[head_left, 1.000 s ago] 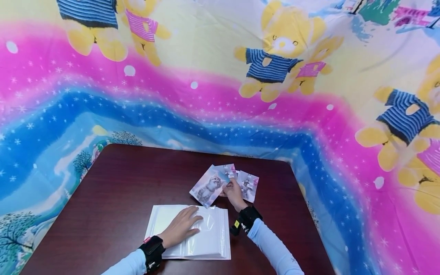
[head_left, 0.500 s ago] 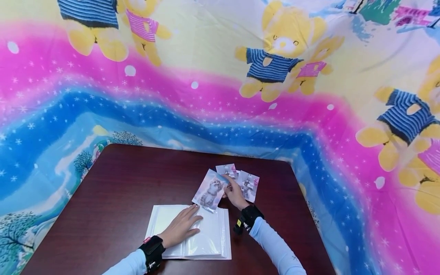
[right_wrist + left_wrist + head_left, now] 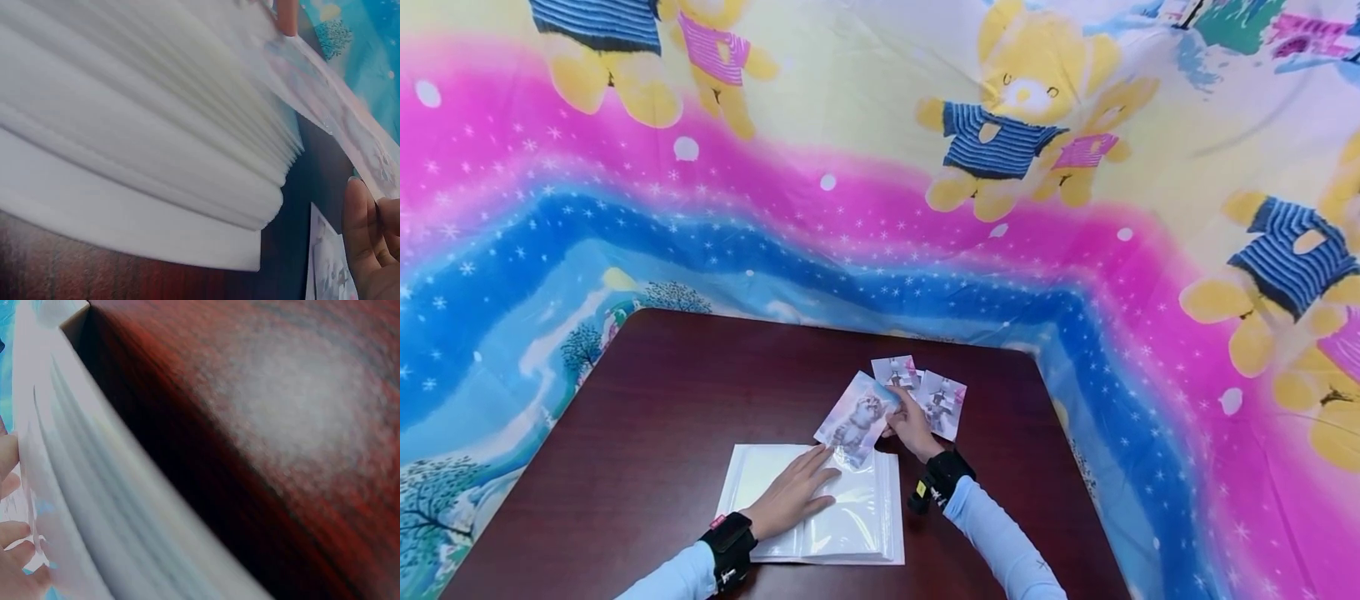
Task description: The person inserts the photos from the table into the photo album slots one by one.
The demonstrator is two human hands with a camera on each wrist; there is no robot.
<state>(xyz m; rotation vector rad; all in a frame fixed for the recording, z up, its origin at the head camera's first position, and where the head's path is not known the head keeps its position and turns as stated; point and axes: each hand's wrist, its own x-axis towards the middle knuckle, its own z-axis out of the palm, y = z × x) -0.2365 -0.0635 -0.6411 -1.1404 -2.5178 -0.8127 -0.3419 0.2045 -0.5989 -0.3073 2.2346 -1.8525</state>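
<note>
An open photo album (image 3: pixel 848 518) with white pages and clear sleeves lies near the table's front. My left hand (image 3: pixel 793 493) rests on it with fingers extended; in the left wrist view, fingers (image 3: pixel 17 547) show beside the album's edge (image 3: pixel 119 481). With my right hand (image 3: pixel 912 423) I pinch the right edge of a kitten photo (image 3: pixel 856 410). Its lower end overlaps the album's top edge and seems to lie under the clear sleeve. In the right wrist view, the photo (image 3: pixel 369 147) slants from my right hand (image 3: pixel 372 247) towards a left fingertip (image 3: pixel 287 17).
Two smaller photos lie behind my right hand: one photo (image 3: pixel 893 370) farther back, another photo (image 3: pixel 946 403) to the right. The dark wooden table (image 3: pixel 685 392) extends to a patterned cloth (image 3: pixel 820 250) hung behind it. Black bands circle both wrists.
My right hand has brought the kitten photo slightly down towards me, so its lower end now overlaps the album's top. My left hand has stayed on the page.
</note>
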